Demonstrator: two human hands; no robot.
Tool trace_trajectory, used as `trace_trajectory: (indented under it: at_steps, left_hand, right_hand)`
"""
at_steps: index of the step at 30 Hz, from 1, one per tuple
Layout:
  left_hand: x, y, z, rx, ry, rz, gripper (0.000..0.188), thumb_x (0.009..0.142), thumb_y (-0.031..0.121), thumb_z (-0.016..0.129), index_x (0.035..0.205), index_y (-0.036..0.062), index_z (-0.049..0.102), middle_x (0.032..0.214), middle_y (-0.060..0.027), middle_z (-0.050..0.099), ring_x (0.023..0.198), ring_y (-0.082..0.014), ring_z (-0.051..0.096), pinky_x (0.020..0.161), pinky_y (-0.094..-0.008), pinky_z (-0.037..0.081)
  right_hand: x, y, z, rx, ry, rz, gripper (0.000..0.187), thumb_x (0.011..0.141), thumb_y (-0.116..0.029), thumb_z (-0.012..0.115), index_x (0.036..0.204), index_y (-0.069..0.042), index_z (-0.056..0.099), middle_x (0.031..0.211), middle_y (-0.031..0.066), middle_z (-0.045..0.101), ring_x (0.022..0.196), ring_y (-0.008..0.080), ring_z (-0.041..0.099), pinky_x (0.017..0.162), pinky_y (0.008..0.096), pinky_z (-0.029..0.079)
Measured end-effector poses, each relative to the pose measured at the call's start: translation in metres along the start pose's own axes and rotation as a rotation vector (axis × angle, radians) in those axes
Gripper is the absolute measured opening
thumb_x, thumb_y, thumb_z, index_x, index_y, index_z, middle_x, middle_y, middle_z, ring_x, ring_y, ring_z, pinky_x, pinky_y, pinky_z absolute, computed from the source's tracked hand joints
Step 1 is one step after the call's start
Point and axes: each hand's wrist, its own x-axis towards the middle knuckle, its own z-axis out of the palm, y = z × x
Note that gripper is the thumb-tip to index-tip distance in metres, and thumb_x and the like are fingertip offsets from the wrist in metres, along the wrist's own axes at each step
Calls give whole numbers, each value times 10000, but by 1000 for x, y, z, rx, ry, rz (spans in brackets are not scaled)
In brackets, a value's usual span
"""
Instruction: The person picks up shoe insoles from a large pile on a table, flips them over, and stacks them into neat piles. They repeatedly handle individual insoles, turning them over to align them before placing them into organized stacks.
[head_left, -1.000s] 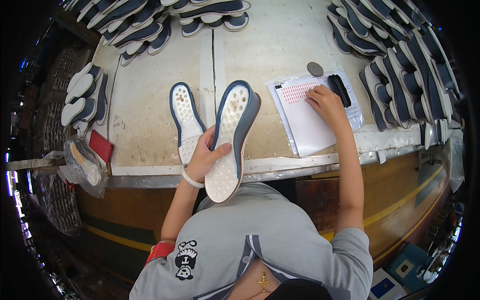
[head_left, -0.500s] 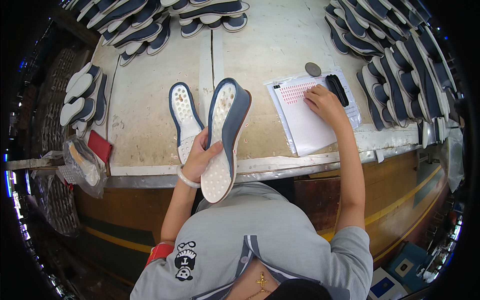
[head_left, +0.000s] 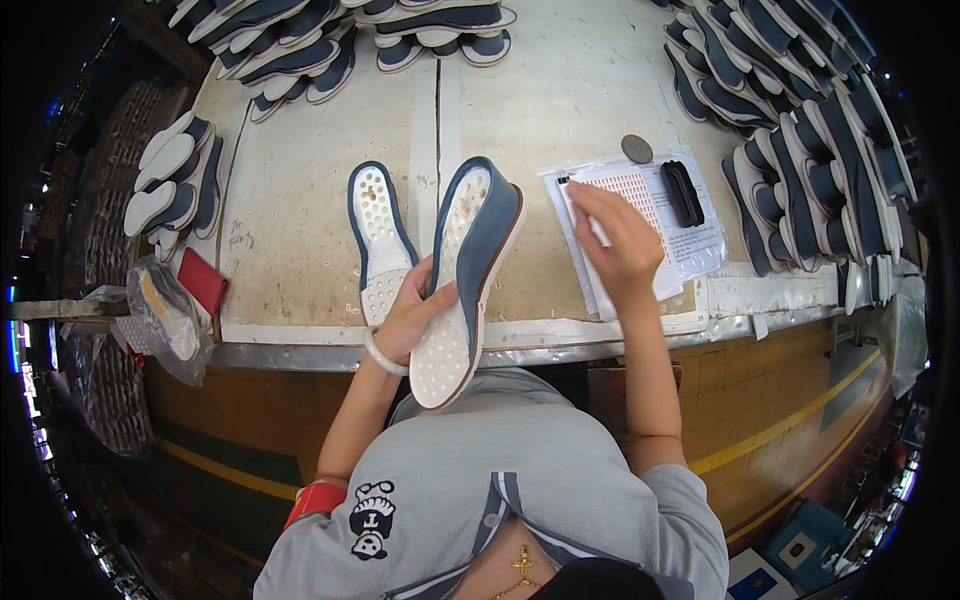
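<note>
My left hand (head_left: pixel 415 312) is closed around a blue wedge shoe sole (head_left: pixel 477 240) with a white, dimpled inner face and a brown lower edge. I hold it tilted over the table's front edge, its heel end pointing away. Just left of it is a second blue-rimmed sole (head_left: pixel 381 225), partly behind my left hand; whether my fingers touch it is hidden. My right hand (head_left: pixel 625 245) hovers over a sheet of small red-printed labels (head_left: pixel 632 187), fingers stretched toward its left side. Anything small on the fingertips is too small to tell.
Stacks of blue and white soles stand at the back left (head_left: pixel 290 50), back right (head_left: pixel 715 70) and right (head_left: pixel 815 190). A black case (head_left: pixel 682 194) and a grey round disc (head_left: pixel 636 149) lie by the sheet. A red booklet (head_left: pixel 203 282) and a plastic-bagged item (head_left: pixel 168 315) sit at left.
My right hand has moved left and nearer, from the label rows toward the sheet's left side, and its fingers have straightened. My left hand still holds the sole, slightly shifted right.
</note>
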Motion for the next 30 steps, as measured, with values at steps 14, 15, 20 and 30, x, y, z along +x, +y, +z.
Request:
trace_trajectory:
  at_steps: [14,15,20,30]
  left_hand:
    - [-2,-8,3,-4,23,-22,622,918,316,751,1366,-25,484,1178,-49,653,987,-81,631,868,-238,521]
    - [-2,-9,3,-3,27,-19,629,915,324,754,1364,-24,486,1173,-48,655,982,-80,632,866,-237,522]
    - [-3,-10,4,-70,44,-16,622,916,314,753,1371,-13,482,1160,-48,660,966,-82,640,836,-236,535]
    - [1,-1,11,-8,-30,-19,591,884,290,784,1315,-11,514,1081,-53,663,884,-105,661,781,-253,554]
  right_hand:
    - [13,-36,20,-45,67,-183,372,733,71,737,1102,48,697,1084,177,712,811,231,729,637,288,598]
    - [13,-37,20,-55,65,-186,381,731,75,734,1109,50,695,1091,180,710,819,233,729,642,289,599]
    - [17,-40,17,178,-27,-70,397,775,41,729,1168,42,679,1170,189,684,967,273,713,793,335,594]
    - [2,-54,34,1340,-176,1066,481,1066,-391,481,1406,-51,508,1200,33,629,1051,101,626,834,237,537]
